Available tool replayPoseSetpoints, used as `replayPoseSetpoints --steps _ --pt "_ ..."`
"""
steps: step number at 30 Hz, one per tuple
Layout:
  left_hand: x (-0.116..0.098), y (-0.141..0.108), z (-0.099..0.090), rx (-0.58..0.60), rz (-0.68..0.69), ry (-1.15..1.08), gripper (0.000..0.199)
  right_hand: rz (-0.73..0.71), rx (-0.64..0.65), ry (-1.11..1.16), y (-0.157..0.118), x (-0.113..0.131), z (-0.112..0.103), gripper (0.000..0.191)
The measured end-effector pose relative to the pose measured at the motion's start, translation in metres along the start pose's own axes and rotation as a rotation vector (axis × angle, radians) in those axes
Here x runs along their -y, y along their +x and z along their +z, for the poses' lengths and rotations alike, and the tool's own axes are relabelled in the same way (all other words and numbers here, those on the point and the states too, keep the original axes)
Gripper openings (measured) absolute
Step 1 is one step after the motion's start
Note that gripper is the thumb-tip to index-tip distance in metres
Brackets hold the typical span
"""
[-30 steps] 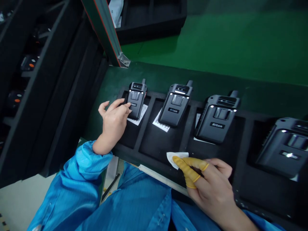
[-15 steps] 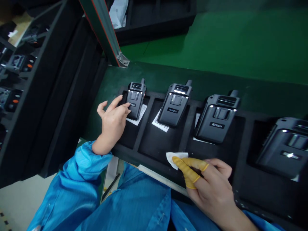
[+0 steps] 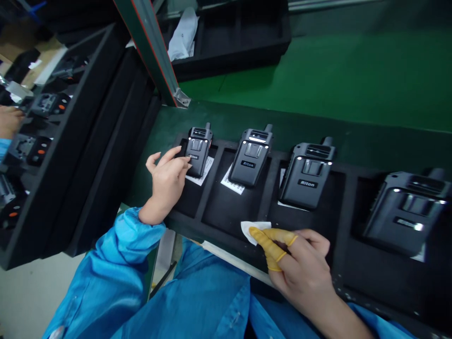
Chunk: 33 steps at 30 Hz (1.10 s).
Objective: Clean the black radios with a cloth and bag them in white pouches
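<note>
My left hand reaches over the leftmost two-way radio, fingers spread, with fingertips at its left side near the "Riton" label. In my right hand, a small white cloth is pinched between fingers wearing yellow finger cots. That hand hovers over the front part of a black foam tray. Further right in the tray lie a second radio, a third radio and a fourth radio, all back side up. White printed papers stick out beneath the radios.
Stacked black trays holding several devices rise at the left. Beyond them a co-worker's hand shows. A metal post stands behind the tray. At the back, another black tray holds a white bag.
The view has shifted slightly, bringing a co-worker's hand into sight at the left. My left hand stays beside the leftmost radio, and my right hand keeps hold of the cloth.
</note>
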<state>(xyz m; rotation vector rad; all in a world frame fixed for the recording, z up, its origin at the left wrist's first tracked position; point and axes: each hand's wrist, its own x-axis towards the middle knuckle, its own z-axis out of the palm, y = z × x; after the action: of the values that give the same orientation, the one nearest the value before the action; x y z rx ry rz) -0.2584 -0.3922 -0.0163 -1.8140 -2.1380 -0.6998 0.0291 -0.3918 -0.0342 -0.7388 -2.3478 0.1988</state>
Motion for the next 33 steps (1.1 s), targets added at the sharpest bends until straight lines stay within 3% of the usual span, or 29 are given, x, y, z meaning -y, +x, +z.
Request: replayPoseSetpoints --steps 5,13,21,33 --pt "-0.004 0.012 -0.008 0.029 -0.124 0.102 0.003 0.028 0.002 0.036 -0.002 0.001 0.002 0.026" --pt "-0.008 0.025 -0.005 0.149 -0.118 0.155 0.01 0.038 -0.065 0.039 0.002 0.005 0.005 0.024" --pt "-0.011 0.032 -0.001 0.249 -0.114 0.179 0.014 0.019 -0.036 0.001 -0.002 0.001 0.005 0.026" --pt "0.0 0.031 -0.01 0.08 -0.117 0.097 0.01 0.004 -0.029 -0.025 -0.002 0.0 0.004 0.026"
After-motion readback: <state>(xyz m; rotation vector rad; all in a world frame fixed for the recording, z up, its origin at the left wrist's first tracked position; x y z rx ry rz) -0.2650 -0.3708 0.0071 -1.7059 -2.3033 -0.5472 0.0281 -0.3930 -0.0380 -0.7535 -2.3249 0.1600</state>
